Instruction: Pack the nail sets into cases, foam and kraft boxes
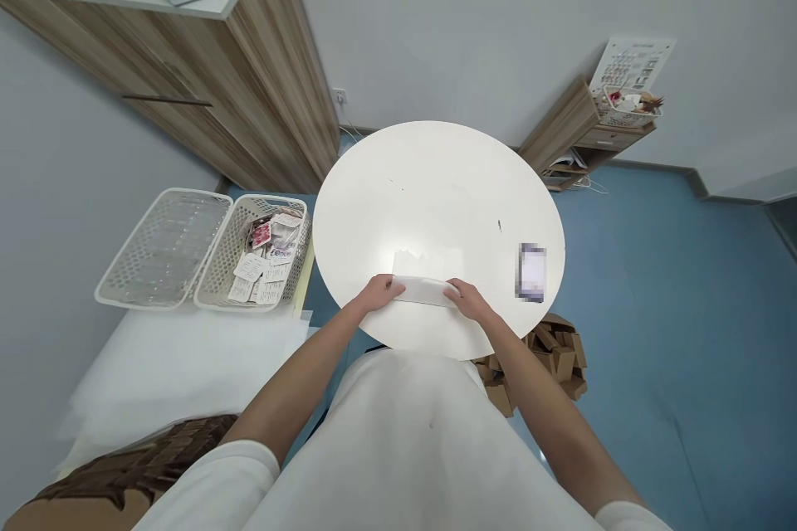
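Observation:
Near the front edge of the round white table [429, 166], both my hands grip a folded or rolled strip of thin white sheet [426, 291]. My left hand [379, 293] closes on its left end, thumb on top. At the right end, the fingers of my right hand [468, 299] pinch it the same way. A flat, loose part of the sheet [414, 260] seems to extend behind the strip, faint against the white tabletop. Whether anything is wrapped inside I cannot tell.
A pixelated rectangular item [531, 272] lies at the table's right. To the left, a white basket [212, 282] holds cards and packets, beside a basket of clear items [105, 286]. White sheets [187, 357] are stacked below. Brown cardboard boxes [564, 361] sit under the table's right edge.

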Demonstrator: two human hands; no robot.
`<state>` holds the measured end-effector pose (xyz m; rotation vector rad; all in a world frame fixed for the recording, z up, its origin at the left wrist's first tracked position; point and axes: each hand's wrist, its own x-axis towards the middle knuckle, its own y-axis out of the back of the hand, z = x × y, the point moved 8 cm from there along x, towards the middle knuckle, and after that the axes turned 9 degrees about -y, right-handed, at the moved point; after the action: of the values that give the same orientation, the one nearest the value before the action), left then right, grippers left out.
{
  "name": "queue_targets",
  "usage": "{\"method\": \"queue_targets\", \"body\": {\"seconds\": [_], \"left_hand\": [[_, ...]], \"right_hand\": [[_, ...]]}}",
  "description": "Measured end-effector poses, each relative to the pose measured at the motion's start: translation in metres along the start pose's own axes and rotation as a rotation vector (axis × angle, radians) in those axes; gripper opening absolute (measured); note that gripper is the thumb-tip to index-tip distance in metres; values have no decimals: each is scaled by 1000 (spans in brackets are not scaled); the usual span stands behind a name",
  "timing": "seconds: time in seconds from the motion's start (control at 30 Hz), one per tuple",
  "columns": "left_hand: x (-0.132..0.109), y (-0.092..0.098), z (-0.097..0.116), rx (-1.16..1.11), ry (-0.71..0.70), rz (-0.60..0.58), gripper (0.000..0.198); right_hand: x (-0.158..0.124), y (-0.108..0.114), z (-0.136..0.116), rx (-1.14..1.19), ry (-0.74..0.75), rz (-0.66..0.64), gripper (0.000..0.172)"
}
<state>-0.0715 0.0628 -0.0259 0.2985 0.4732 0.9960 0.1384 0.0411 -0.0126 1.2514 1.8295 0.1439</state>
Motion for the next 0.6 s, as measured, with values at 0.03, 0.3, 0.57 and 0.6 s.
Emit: {"method": "queue_targets", "body": {"seconds": [0.03, 0.3, 0.57, 0.6], "left_hand": [[0, 2, -6, 23, 30, 21, 32], [-7, 4, -25, 206, 193, 68, 29], [-15, -4, 34, 641, -166, 241, 42], [-14, -18, 43, 681, -250, 157, 41]], "right_hand": [[3, 2, 5, 19, -21, 15, 25], [20, 4, 26, 76, -145, 180, 19], [-5, 0, 33, 127, -178, 441, 54], [-7, -2, 35, 163, -190, 422, 61]]}}
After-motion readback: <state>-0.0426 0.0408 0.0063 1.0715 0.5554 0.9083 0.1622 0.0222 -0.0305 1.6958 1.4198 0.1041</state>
